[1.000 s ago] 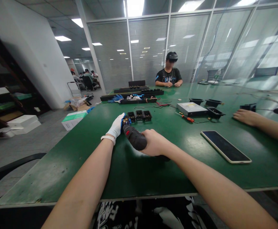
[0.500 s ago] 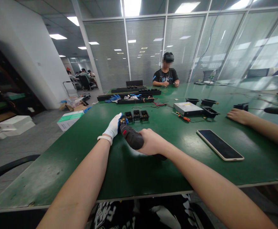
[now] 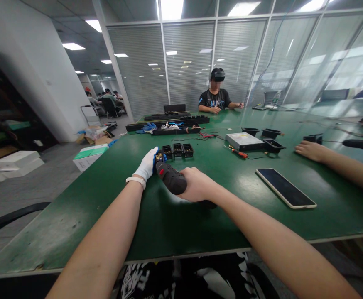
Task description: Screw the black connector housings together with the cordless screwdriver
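While the gloved left hand (image 3: 146,165) grips a black housing (image 3: 159,157) with brass-coloured parts in it, the bare right hand (image 3: 197,185) is wrapped round a black power driver (image 3: 172,179), its nose pointed at that piece; whether the bit touches it is hidden. Both forearms reach in over the pale near edge of the tabletop (image 3: 165,228), and the held piece sits well inside that border. A broad green strip lies between the left wrist and the slanting left edge. Just beyond the fingers, to the right, a row of three black housings (image 3: 177,150) crowds that side. Green surface runs from the right forearm to a phone (image 3: 285,188), which lies aslant, well in from the near edge. Farther back are an orange-handled screwdriver (image 3: 240,154), a silvery box (image 3: 245,141) and more black housings around it. At the right, a co-worker's hand (image 3: 310,150) touches a dark piece.

The surface is glossy green, scuffed near its left corner and streaked with reflected light. Long black bars (image 3: 172,120) and a blue glove (image 3: 148,128) lie toward the far side, where a person (image 3: 214,99) sits before a glass partition (image 3: 187,66) with blinds. Ceiling panels glow overhead; a green-topped carton (image 3: 91,155) stands on the grey floor, and a chair armrest (image 3: 13,218) curves close to the left edge.
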A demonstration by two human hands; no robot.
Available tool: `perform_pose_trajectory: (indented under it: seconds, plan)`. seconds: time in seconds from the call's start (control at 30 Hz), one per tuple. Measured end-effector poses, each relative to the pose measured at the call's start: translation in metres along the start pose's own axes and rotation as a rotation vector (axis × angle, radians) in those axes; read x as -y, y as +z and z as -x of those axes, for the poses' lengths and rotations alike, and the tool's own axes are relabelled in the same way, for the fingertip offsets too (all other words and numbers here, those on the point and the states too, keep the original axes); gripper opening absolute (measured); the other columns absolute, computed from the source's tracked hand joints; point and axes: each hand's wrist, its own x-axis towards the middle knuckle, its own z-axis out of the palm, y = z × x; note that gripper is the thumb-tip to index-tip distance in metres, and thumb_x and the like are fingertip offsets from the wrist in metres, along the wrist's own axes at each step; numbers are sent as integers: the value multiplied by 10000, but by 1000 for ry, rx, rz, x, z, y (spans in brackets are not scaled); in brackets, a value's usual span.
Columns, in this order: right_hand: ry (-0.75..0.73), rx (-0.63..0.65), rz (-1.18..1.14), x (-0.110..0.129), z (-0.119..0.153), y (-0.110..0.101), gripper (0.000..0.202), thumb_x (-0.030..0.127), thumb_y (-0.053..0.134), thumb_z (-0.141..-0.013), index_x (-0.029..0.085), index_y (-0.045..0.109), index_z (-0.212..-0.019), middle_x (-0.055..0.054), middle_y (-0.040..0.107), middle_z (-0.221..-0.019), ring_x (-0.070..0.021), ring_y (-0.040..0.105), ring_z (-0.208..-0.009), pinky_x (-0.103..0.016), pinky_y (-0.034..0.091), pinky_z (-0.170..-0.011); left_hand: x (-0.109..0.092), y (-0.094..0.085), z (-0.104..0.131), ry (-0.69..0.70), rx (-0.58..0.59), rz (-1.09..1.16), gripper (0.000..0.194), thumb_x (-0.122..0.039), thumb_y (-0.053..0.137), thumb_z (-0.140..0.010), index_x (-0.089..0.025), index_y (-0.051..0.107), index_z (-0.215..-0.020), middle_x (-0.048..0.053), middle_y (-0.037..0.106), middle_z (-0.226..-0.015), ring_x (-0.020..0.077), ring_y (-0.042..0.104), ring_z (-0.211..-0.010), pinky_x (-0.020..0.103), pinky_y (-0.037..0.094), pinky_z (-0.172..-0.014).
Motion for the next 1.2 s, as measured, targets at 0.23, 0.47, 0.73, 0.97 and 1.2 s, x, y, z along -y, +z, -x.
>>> perform_pose_trajectory:
  seconds: [0.23,0.47,0.73,0.97,1.2]
  plan:
    - [-39,-13,-35,-4,-2,2,161,359,851,-945,210,813,-897,-145,897,-968,-285,845,-879,-302,509,-701,-2,1,5,-52,31,30,232,-398,823,-1091,-207,737,-990,57,794,-817,240,835,-762,368,733,-835]
    - [-9,-2,-24,-1,0,1,155,355,876,-924,204,841,-923,-160,905,-1000,-310,863,-925,-305,510,-706,0,1,2,-41,19,22,249,-412,850,-1069,-205,734,-991,51,793,-811,243,845,-783,359,731,-847]
    - [-28,-4,-23,-2,0,1,158,356,852,-943,200,834,-928,-159,901,-981,-301,859,-903,-303,502,-693,1,0,-1,-18,-2,27,182,-365,822,-1088,-213,748,-1020,39,802,-839,223,838,-780,355,734,-868]
    - [-31,-9,-10,-1,0,0,156,350,873,-950,204,830,-915,-153,909,-999,-301,862,-910,-307,512,-718,0,1,4,-31,20,18,238,-418,864,-1054,-213,749,-1019,71,818,-865,266,864,-830,404,749,-869]
    - [-5,-4,-12,0,1,0,147,349,879,-942,209,838,-923,-154,911,-1008,-328,880,-989,-298,531,-726,-1,2,4,-17,6,18,218,-403,879,-1046,-219,764,-1067,52,815,-854,268,866,-845,397,748,-875]
